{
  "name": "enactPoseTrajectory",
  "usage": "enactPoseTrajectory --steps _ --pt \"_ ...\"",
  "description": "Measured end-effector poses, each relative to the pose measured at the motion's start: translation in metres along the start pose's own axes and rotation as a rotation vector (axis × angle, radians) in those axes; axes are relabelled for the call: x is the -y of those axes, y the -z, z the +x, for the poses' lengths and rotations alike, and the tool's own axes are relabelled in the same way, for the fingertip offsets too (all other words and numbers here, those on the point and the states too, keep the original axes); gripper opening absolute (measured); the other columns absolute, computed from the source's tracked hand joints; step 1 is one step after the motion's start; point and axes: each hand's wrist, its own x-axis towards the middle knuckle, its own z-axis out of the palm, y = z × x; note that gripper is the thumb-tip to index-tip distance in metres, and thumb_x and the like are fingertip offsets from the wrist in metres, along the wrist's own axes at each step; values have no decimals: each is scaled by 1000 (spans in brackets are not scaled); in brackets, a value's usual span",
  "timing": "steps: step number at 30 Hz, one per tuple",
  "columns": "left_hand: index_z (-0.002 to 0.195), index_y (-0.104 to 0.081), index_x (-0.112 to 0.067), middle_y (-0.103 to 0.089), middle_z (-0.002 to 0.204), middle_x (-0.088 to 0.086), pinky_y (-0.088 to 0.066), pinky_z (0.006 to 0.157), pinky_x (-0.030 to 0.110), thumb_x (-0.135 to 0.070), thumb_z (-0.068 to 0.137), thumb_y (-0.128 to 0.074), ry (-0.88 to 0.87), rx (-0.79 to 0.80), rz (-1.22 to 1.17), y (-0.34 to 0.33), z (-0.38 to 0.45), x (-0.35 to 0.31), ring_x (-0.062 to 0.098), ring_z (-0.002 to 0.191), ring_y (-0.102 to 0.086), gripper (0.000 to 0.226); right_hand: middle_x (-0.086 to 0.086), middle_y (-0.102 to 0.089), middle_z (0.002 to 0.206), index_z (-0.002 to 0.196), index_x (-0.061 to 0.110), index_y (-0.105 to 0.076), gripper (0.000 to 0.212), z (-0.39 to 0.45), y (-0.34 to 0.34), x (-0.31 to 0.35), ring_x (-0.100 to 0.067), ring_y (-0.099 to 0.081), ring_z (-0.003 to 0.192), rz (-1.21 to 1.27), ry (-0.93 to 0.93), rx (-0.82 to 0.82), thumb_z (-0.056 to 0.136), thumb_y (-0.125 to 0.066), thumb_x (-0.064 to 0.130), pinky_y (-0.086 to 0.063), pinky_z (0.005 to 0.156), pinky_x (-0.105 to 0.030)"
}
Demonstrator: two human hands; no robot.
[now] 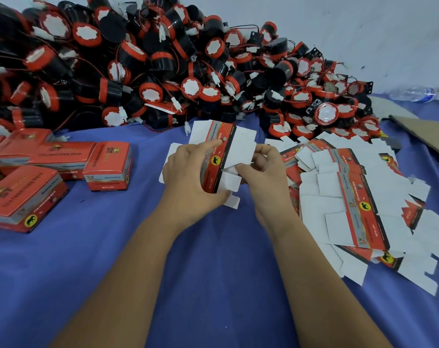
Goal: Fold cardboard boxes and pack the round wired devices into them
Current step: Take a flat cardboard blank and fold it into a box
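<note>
Your bare forearms reach forward and converge. Your left hand (188,172) curls its fingers round the flat red-and-white cardboard box blank (221,151); your right hand (261,169) pinches its white flap.

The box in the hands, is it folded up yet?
Not yet. The box is still flat, its white flaps spread, held between the left hand and right hand.
</note>
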Motion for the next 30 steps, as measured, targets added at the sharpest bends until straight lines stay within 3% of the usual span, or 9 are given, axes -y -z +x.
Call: enactPoseTrajectory --steps 5,9,12,14,16,19,22,27,30 --pt "130 -50 -38 -54 122 -11 -31 107 50 -54 66 -66 -114 -138 67 -1 -2 -8 14 117 -46 68 -5 -74 100 123 14 -47 46 5 -2 0 -23 -71 93 162 -107 -59 84 -67 -3 -58 83 -40" --pt "117 -63 -27 -56 115 -16 -22 110 36 -63 73 -56 -121 -282 45 0 -3 -10 7 122 -39 57 -11 -66 87 132 9 -50 50 5 4 3 -23 -56 74 372 -203 -43 86 -61 -6 -50 68 -31" --pt "115 -65 -19 -57 113 -12 -29 109 44 -57 79 -52 -86 -375 -41 3 -3 -12 14 125 -40 54 -12 -59 86 108 13 -64 34 -1 0 6 -26 -49 76 231 -163 82 83 -52 -7 -43 63 -28" --pt "120 -64 -16 -60 117 -5 -32 106 53 -53 84 -48 -53 -407 -72 6 -2 -13 26 127 -43 53 -7 -61 93 107 24 -62 43 -7 -8 7 -18 -54 79 31 -78 117 83 -48 -8 -47 63 -26" --pt "127 -60 -17 -60 123 -1 -32 108 53 -50 89 -42 -23 -429 -100 9 0 -12 30 127 -45 54 -1 -60 116 115 30 -58 48 -14 -16 7 -15 -58 97 -159 16 144 85 -50 -6 -52 81 -29" --pt "137 -47 -31 -48 132 -4 -35 110 25 -41 98 -38 61 -437 -337 12 4 -7 2 126 -43 41 7 -56 130 128 29 -55 41 -24 -22 8 -6 -54 116 -174 89 290 90 -58 12 -46 97 -26" --pt "133 -45 -34 -42 135 2 -35 86 -2 -43 101 -31 108 -416 -443 11 4 -5 -19 108 -42 36 12 -54 138 133 36 -50 50 -28 -24 10 -7 -48 130 -114 139 454 86 -66 28 -44 107 -34" --pt "114 -46 -46 -54 130 4 -46 103 37 -63 85 -28 183 -365 -636 7 7 -4 15 123 -51 38 3 -64 130 128 29 -59 42 -25 -25 12 -13 -59 120 59 139 382 87 -67 22 -49 101 -33" --pt "130 -51 -26 -64 125 4 -52 92 32 -66 82 -37 184 -212 -839 2 7 -3 19 115 -61 65 0 -67 120 119 28 -63 38 -19 -22 11 -20 -63 112 -27 142 201 82 -70 32 -52 95 -40"
